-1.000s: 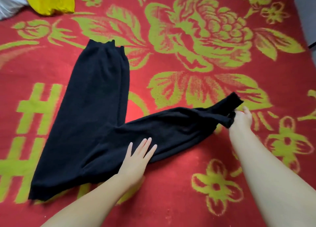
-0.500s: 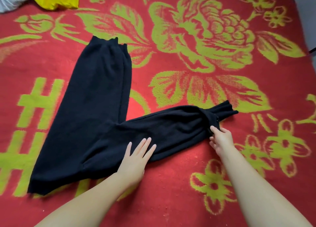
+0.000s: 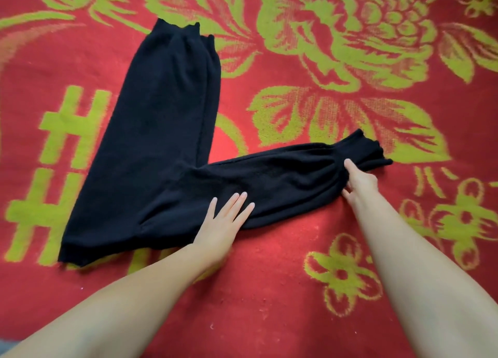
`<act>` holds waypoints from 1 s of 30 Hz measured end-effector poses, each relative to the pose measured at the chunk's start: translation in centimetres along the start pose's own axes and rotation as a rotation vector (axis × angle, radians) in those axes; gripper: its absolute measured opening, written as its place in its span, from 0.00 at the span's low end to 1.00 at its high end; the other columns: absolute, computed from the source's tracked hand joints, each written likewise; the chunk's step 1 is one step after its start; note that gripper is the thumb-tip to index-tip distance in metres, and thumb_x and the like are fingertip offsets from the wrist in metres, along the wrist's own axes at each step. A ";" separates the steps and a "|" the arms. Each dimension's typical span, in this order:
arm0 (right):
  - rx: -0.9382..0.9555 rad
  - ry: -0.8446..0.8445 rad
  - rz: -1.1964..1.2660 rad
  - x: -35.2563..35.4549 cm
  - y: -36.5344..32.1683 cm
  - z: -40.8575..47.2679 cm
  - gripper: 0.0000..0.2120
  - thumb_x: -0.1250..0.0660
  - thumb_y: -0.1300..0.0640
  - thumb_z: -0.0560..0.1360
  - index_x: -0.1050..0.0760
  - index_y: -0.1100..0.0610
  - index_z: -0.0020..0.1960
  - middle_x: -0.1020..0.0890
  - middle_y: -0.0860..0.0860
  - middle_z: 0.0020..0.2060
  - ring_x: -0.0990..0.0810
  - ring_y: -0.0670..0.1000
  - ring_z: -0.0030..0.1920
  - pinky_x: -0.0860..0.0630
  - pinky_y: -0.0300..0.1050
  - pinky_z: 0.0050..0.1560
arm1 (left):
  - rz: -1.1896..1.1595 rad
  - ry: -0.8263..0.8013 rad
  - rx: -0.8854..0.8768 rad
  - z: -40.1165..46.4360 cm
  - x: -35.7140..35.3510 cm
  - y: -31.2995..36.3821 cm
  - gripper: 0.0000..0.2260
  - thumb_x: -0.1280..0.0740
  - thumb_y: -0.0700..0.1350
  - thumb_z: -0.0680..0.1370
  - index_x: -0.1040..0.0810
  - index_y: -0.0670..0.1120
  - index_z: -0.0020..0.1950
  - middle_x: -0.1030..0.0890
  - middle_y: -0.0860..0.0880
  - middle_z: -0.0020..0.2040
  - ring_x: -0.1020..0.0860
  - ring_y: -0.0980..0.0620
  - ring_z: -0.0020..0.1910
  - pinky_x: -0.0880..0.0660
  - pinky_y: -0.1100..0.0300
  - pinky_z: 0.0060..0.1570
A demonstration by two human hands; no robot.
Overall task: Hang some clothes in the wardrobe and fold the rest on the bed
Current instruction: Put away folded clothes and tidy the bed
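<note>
Trousers flat on bed, L hand & R hand pressing near leg.

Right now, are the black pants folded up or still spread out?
Spread out. The black pants lie flat on the red blanket, legs apart in a V; nothing is doubled over.

The trousers were plain black, with no print on either leg. Under them, the bedspread was bright red, woven with yellow-green: a big peony and leaves beyond the trousers, small open flowers to their right, and blocky bar shapes to their left.
</note>
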State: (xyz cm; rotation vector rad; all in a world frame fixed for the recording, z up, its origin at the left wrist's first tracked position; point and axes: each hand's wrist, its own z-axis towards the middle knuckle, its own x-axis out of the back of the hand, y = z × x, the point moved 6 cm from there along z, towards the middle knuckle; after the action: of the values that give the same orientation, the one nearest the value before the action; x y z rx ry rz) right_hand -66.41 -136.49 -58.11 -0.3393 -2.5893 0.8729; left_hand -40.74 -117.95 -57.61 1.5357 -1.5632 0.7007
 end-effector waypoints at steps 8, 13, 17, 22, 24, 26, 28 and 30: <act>0.409 0.070 -0.269 -3.5 -5.7 -1.8 0.25 0.35 0.58 0.70 0.33 0.56 0.67 0.23 0.53 0.57 0.22 0.56 0.53 0.23 0.51 0.55 | -0.175 0.300 0.071 -1.8 0.9 -1.2 0.28 0.35 0.35 0.74 0.34 0.44 0.74 0.34 0.46 0.74 0.32 0.49 0.71 0.33 0.56 0.65; 0.590 -0.068 -0.142 -10.1 -10.7 -7.9 0.11 0.39 0.60 0.72 0.31 0.52 0.53 0.26 0.47 0.40 0.26 0.49 0.40 0.29 0.42 0.39 | -1.079 0.319 0.427 -3.1 2.1 -6.0 0.12 0.40 0.39 0.80 0.22 0.47 0.60 0.19 0.53 0.53 0.23 0.52 0.53 0.31 0.63 0.53; 0.727 -0.140 -0.124 -19.3 -14.4 -14.1 0.12 0.38 0.60 0.73 0.35 0.55 0.55 0.25 0.50 0.46 0.25 0.51 0.45 0.25 0.49 0.51 | -1.576 0.263 0.469 -4.1 2.9 -10.9 0.08 0.39 0.39 0.80 0.20 0.40 0.51 0.21 0.48 0.42 0.25 0.51 0.42 0.31 0.57 0.44; 0.578 -0.490 -0.324 -32.1 -10.8 -20.4 0.30 0.36 0.50 0.77 0.44 0.51 0.76 0.25 0.47 0.60 0.23 0.48 0.55 0.22 0.48 0.55 | -2.121 -0.034 0.531 -5.0 1.1 -14.8 0.09 0.38 0.39 0.80 0.20 0.40 0.57 0.16 0.46 0.51 0.18 0.48 0.51 0.23 0.52 0.53; 0.534 -0.633 -0.629 -34.6 -6.6 -21.8 0.31 0.38 0.50 0.79 0.46 0.49 0.77 0.29 0.48 0.67 0.26 0.49 0.62 0.24 0.47 0.59 | -2.229 0.024 0.652 -5.4 0.3 -16.8 0.10 0.38 0.37 0.80 0.22 0.41 0.59 0.16 0.45 0.53 0.18 0.49 0.52 0.22 0.54 0.54; 0.652 -0.589 -0.951 -34.3 -2.8 -21.9 0.29 0.40 0.53 0.79 0.44 0.49 0.77 0.32 0.51 0.71 0.30 0.52 0.68 0.31 0.46 0.65 | -2.217 0.039 0.752 -6.3 -0.7 -18.7 0.10 0.38 0.34 0.79 0.23 0.41 0.59 0.16 0.44 0.51 0.17 0.49 0.49 0.21 0.57 0.47; 0.714 -0.558 -1.129 -32.0 1.0 -21.3 0.28 0.41 0.55 0.79 0.44 0.52 0.77 0.35 0.53 0.74 0.34 0.53 0.72 0.37 0.45 0.70 | -2.047 0.049 0.757 -7.4 -1.2 -20.0 0.11 0.38 0.33 0.78 0.23 0.41 0.58 0.16 0.44 0.47 0.16 0.51 0.45 0.21 0.62 0.41; 0.797 -0.600 -1.283 -29.4 5.0 -21.5 0.29 0.40 0.54 0.80 0.46 0.54 0.78 0.41 0.53 0.77 0.43 0.51 0.76 0.45 0.45 0.74 | -1.656 0.206 0.759 -8.8 -1.2 -22.9 0.11 0.39 0.34 0.78 0.23 0.43 0.57 0.18 0.47 0.48 0.18 0.51 0.47 0.23 0.64 0.43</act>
State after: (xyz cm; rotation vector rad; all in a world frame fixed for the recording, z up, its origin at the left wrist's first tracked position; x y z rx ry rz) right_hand -30.32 -131.38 -53.74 1.7601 -1.8990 1.3674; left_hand -16.80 -112.24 -57.64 2.4516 0.4966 0.3570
